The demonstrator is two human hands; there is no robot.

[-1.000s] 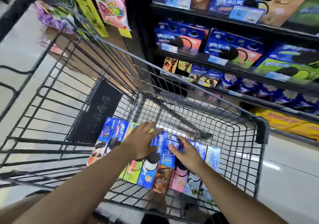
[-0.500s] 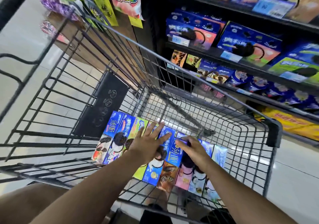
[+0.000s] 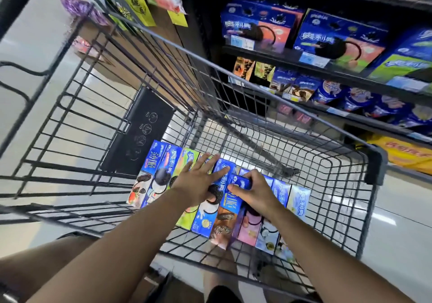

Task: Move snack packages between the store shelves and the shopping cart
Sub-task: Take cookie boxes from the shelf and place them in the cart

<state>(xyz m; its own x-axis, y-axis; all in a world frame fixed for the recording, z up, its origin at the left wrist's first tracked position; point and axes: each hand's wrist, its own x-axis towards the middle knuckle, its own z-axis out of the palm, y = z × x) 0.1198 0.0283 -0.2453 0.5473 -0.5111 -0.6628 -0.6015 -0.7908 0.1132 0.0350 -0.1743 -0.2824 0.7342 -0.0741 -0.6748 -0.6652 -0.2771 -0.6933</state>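
Cardboard boxes (image 3: 205,218) line wire cart (image 3: 332,185); left hand (image 3: 198,183) flat, splayed; right hand (image 3: 254,191) grips brown box (image 3: 225,218).

Boxes (image 3: 205,218) lie in cart (image 3: 374,162), shelves (image 3: 327,73) behind.

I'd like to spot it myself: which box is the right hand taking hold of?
Look into the wire cart, at the row of biscuit boxes lying on its floor. The right hand grips the brown-and-blue box, the only one tipped above its flat neighbours.
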